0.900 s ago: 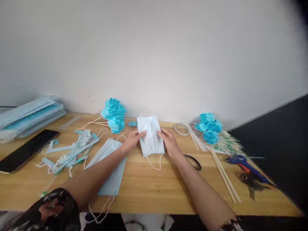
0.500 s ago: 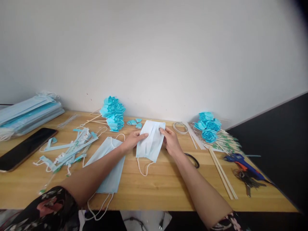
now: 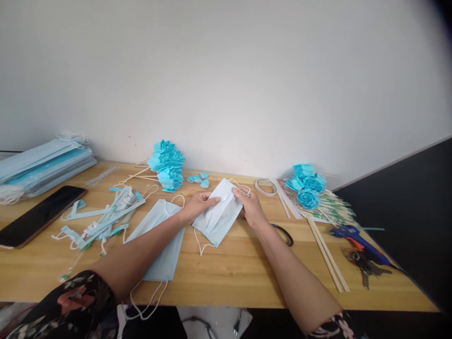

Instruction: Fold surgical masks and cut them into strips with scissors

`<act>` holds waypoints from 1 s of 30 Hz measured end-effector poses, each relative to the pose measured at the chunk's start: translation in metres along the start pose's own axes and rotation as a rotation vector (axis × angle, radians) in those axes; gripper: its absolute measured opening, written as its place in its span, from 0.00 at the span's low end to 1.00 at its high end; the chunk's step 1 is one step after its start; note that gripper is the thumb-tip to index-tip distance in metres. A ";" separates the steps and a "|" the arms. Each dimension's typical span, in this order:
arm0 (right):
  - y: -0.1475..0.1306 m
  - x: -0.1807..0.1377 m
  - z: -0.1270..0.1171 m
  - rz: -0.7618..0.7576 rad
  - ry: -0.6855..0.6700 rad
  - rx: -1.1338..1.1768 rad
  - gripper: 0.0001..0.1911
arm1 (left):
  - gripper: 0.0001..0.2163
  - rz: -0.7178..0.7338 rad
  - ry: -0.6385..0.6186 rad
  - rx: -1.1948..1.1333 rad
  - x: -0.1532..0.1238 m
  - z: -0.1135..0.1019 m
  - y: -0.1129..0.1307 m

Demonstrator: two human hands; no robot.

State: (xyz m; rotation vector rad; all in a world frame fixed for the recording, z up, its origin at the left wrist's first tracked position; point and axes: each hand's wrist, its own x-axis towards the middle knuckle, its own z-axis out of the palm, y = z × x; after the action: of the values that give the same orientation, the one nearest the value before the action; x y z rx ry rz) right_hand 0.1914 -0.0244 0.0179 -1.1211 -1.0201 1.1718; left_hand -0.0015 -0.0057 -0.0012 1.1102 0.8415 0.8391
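Note:
A pale blue face mask (image 3: 219, 214) is stretched between both hands above the middle of the table, tilted, with a white ear loop hanging from its lower left corner. My left hand (image 3: 198, 207) pinches its left edge, thumb on the front and fingers behind. On the opposite edge my right hand (image 3: 252, 207) grips it in the same way; the fingers behind the mask are hidden. Under my left forearm lies another face mask (image 3: 164, 254), its loops dangling over the table's front edge. Partly hidden by my right wrist is a black ring-shaped item (image 3: 286, 235).
Left: a stack of masks (image 3: 45, 165), a phone (image 3: 38, 216) and cut mask strips (image 3: 106, 221). Behind: blue flowers (image 3: 166, 165), small blue pieces (image 3: 199, 179) and a tape roll (image 3: 266, 187). Right: more blue flowers (image 3: 307, 186), wooden sticks (image 3: 328, 256), a glue gun (image 3: 360, 242) and scissors-like dark metal (image 3: 365, 268).
The held mask has turned clockwise, its lower end swinging left, and its upper ear loop now shows by my right fingers. Both hands keep their grip in nearly the same place.

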 end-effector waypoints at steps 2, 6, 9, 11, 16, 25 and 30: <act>-0.002 0.000 0.001 0.007 0.032 -0.017 0.18 | 0.31 0.003 -0.010 0.033 0.000 0.000 0.001; -0.004 0.000 0.001 -0.039 0.088 -0.017 0.17 | 0.28 0.051 -0.087 0.186 -0.001 0.000 0.007; -0.005 0.003 -0.002 -0.097 0.112 -0.004 0.16 | 0.24 0.073 -0.128 0.339 -0.002 0.000 0.012; -0.006 0.005 -0.005 -0.123 0.139 0.036 0.15 | 0.22 0.050 -0.134 0.407 -0.001 -0.001 0.012; -0.013 0.013 -0.013 -0.170 0.277 0.170 0.16 | 0.21 0.014 -0.082 0.384 0.005 -0.006 0.004; -0.009 0.024 -0.021 -0.183 0.397 0.375 0.15 | 0.28 0.112 -0.004 -0.007 0.007 -0.005 -0.003; -0.005 0.025 -0.023 -0.209 0.388 0.337 0.14 | 0.30 0.110 0.001 -0.048 0.002 -0.001 0.006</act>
State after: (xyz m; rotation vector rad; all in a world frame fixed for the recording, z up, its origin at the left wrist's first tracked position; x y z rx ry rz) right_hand 0.2176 -0.0025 0.0197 -0.9024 -0.5970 0.8737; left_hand -0.0024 -0.0022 0.0042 1.1215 0.7627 0.9473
